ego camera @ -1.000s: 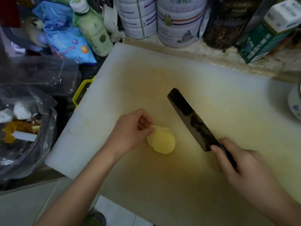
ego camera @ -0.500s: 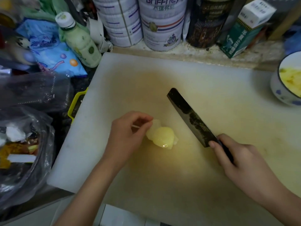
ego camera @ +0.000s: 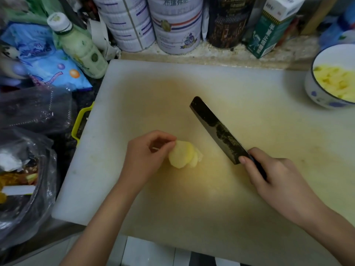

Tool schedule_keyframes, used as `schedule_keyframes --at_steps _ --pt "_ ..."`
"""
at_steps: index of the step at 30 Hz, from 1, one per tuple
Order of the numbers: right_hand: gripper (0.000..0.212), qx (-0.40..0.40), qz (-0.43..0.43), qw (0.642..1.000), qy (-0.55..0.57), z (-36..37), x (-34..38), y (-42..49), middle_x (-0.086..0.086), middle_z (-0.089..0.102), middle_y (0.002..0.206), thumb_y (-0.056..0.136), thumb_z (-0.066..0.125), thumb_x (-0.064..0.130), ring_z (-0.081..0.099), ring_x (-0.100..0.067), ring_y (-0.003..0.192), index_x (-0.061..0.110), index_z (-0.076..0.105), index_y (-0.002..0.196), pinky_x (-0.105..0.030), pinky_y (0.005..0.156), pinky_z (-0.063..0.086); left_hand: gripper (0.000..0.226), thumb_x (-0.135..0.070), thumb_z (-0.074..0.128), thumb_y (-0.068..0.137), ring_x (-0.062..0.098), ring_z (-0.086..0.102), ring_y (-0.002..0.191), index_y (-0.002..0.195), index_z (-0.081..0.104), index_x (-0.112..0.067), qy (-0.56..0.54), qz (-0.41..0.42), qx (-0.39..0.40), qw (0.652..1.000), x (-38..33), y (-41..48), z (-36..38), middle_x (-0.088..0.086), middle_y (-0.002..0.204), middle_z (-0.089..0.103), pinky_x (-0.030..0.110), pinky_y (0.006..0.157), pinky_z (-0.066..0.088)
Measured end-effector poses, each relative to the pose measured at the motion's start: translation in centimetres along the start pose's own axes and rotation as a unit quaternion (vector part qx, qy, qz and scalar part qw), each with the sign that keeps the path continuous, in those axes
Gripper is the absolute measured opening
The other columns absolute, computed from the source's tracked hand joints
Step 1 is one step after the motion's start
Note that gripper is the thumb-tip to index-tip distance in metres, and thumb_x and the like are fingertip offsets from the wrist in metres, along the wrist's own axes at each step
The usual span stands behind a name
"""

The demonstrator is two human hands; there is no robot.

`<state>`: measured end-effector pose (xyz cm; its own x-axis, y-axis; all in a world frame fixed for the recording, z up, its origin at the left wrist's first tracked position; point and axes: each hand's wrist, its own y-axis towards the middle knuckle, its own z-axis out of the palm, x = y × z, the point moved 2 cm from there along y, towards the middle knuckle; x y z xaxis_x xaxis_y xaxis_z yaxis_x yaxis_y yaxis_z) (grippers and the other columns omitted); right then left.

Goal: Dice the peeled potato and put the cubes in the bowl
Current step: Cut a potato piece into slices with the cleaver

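Note:
A pale yellow stack of peeled potato slices (ego camera: 183, 155) lies near the middle of the white cutting board (ego camera: 146, 89). My left hand (ego camera: 146, 158) has its fingers curled, and the fingertips pinch the stack's left edge. My right hand (ego camera: 276, 177) grips the handle of a dark cleaver (ego camera: 217, 129), whose blade points up and left and hangs to the right of the slices without touching them. A white bowl with blue dots (ego camera: 324, 93) at the board's far right holds yellow potato cubes.
Tins (ego camera: 172, 25), a dark can, a green carton (ego camera: 272, 29) and a pale green bottle (ego camera: 80, 47) line the back edge. Plastic bags (ego camera: 25, 169) with scraps and a blue packet crowd the left. A yellow handle (ego camera: 80, 120) pokes out at the board's left edge.
My left fingers have shifted on the potato slices and the stack has fanned a little. The view has tilted, bringing the bowl into sight. The cleaver has stayed at about the same spot.

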<state>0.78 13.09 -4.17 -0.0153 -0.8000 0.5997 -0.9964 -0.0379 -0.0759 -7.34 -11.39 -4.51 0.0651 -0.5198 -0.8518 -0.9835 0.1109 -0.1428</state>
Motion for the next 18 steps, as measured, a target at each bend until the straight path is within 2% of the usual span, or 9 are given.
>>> schedule_keyframes --at_steps 4,6,7,9,11,12,15,18 --pt "0.025 0.003 0.002 1.0 -0.004 -0.1 0.0 -0.1 -0.001 0.041 0.042 0.092 0.038 0.043 0.044 -0.019 0.042 0.023 0.049 0.08 -0.023 0.043 0.031 0.013 -0.013 0.067 0.088 0.001 0.06 0.087 0.097 0.071 -0.021 0.121 0.104 -0.009 0.987 0.4 -0.1 0.9 -0.011 0.094 0.067 0.021 0.077 0.051" --pt "0.028 0.006 0.003 1.0 -0.002 -0.1 0.0 -0.1 -0.003 0.043 0.043 0.091 0.038 0.044 0.043 -0.02 0.042 0.021 0.05 0.08 -0.024 0.043 0.032 0.017 -0.018 0.065 0.09 0.002 0.057 0.091 0.107 0.068 -0.018 0.138 0.12 -0.017 0.983 0.5 -0.2 0.9 -0.008 0.103 0.062 0.022 0.079 0.052" --pt "0.029 0.007 0.003 1.0 -0.001 -0.1 0.0 -0.2 -0.003 0.043 0.043 0.091 0.037 0.044 0.043 -0.02 0.041 0.02 0.05 0.081 -0.025 0.044 0.032 0.024 -0.025 0.065 0.09 0.0 0.055 0.096 0.113 0.065 -0.02 0.14 0.118 -0.007 0.983 0.5 -0.2 0.7 -0.009 0.109 0.058 0.02 0.082 0.051" --pt "0.031 0.008 0.003 1.0 -0.001 -0.1 -0.1 -0.2 -0.003 0.043 0.044 0.091 0.036 0.045 0.043 -0.021 0.042 0.02 0.051 0.081 -0.026 0.043 0.032 0.05 -0.042 0.069 0.084 -0.001 0.045 0.111 0.13 0.054 -0.028 0.156 0.105 0.076 0.979 0.6 -0.4 0.6 -0.013 0.123 0.047 0.011 0.093 0.04" --pt "0.032 0.009 0.005 1.0 -0.001 -0.1 -0.1 -0.2 -0.003 0.043 0.043 0.091 0.036 0.045 0.043 -0.021 0.042 0.019 0.051 0.081 -0.027 0.043 0.031 0.074 -0.042 0.077 0.076 -0.002 0.032 0.119 0.141 0.042 -0.032 0.211 0.114 0.163 0.957 0.7 -0.7 0.8 -0.012 0.133 0.039 0.0 0.096 0.023" --pt "0.032 0.01 0.005 1.0 0.0 -0.1 -0.1 -0.1 -0.002 0.043 0.043 0.091 0.035 0.045 0.043 -0.021 0.041 0.019 0.051 0.082 -0.027 0.043 0.032 0.077 -0.037 0.078 0.076 -0.001 0.03 0.12 0.143 0.04 -0.03 0.239 0.133 0.178 0.945 0.8 -0.8 0.9 -0.009 0.135 0.039 -0.002 0.095 0.02" --pt "0.033 0.013 0.007 1.0 0.001 -0.2 -0.1 -0.1 -0.001 0.043 0.043 0.091 0.034 0.047 0.043 -0.02 0.04 0.02 0.052 0.082 -0.029 0.043 0.033 0.065 -0.025 0.074 0.082 0.009 0.036 0.118 0.14 0.047 -0.021 0.27 0.165 0.152 0.936 0.4 -0.7 1.2 -0.001 0.133 0.048 0.01 0.093 0.025" --pt "0.031 0.012 0.008 1.0 0.0 -0.2 -0.3 0.0 -0.001 0.04 0.042 0.091 0.035 0.046 0.044 -0.021 0.042 0.02 0.051 0.081 -0.027 0.042 0.031 0.059 -0.023 0.074 0.083 0.008 0.037 0.113 0.137 0.052 -0.017 0.269 0.17 0.129 0.939 0.2 -0.8 1.7 0.0 0.127 0.053 0.018 0.093 0.031"
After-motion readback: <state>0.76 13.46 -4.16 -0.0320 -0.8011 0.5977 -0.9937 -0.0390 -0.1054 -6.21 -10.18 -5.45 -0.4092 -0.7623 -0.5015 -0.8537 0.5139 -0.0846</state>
